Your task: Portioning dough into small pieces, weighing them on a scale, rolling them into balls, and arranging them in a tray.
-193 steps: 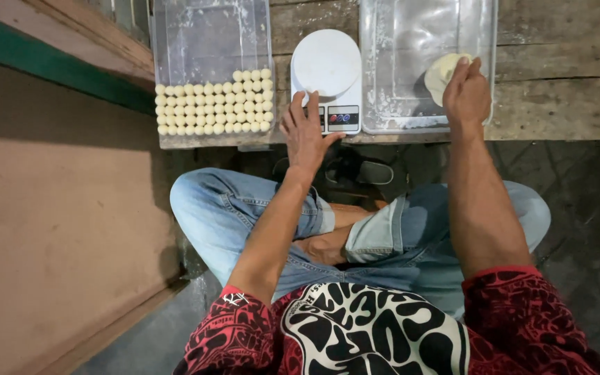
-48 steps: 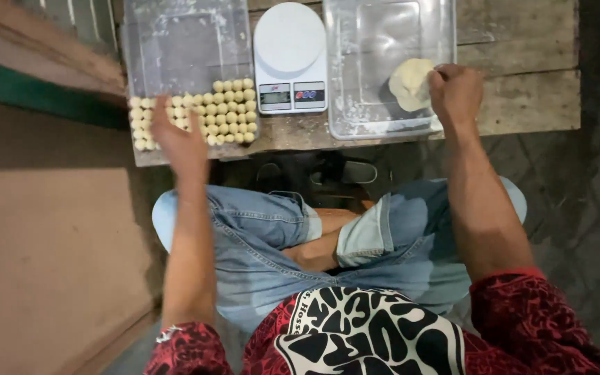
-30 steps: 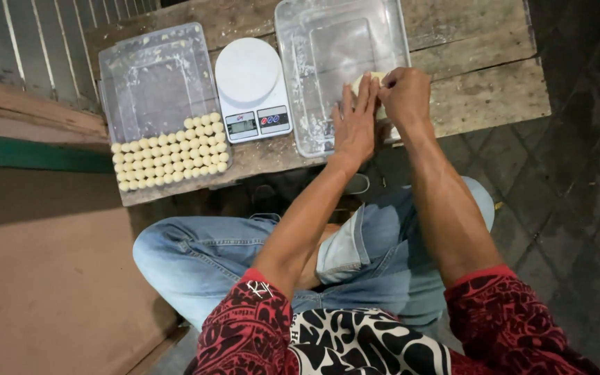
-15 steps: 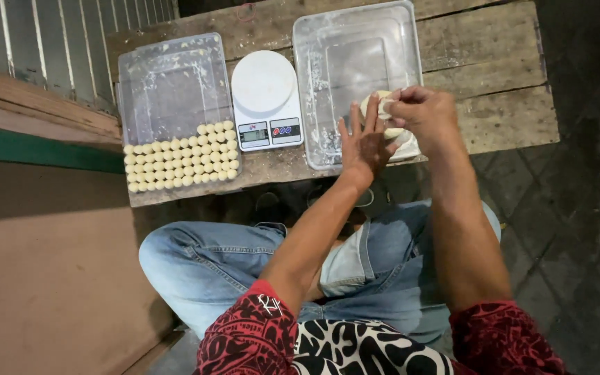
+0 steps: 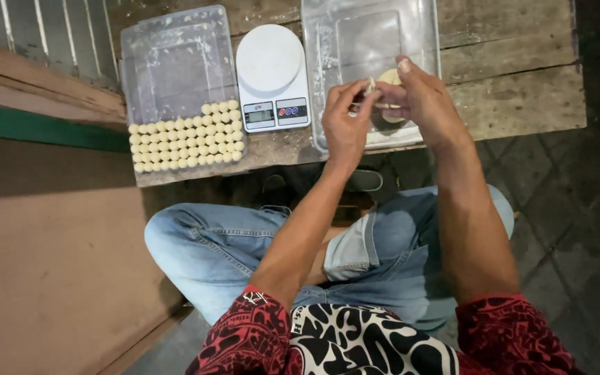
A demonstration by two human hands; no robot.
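Your two hands meet above the near part of the right clear plastic tray (image 5: 355,42), which stands on the right half of the wooden surface (image 5: 515,104). Your left hand (image 5: 345,125) pinches a small pale piece of dough (image 5: 370,85) between thumb and fingertips, so its grip is closed on this piece. Your right hand (image 5: 421,101) is just beside it, on the right, with the fingers curled toward the same piece; the fingertips of both hands are touching or almost touching, and I cannot tell if the right grip really holds the dough. Behind your right fingers, a bigger pale lump of dough (image 5: 388,75) lies in the tray, partly hidden. To the left of this tray stands a white digital kitchen scale (image 5: 270,59) with a round plate, just beside the tray. Further left is a second clear tray (image 5: 175,62), and in its near part many small dough balls (image 5: 185,135) are set in neat rows. You sit with crossed legs in blue jeans (image 5: 210,243), near the surface.
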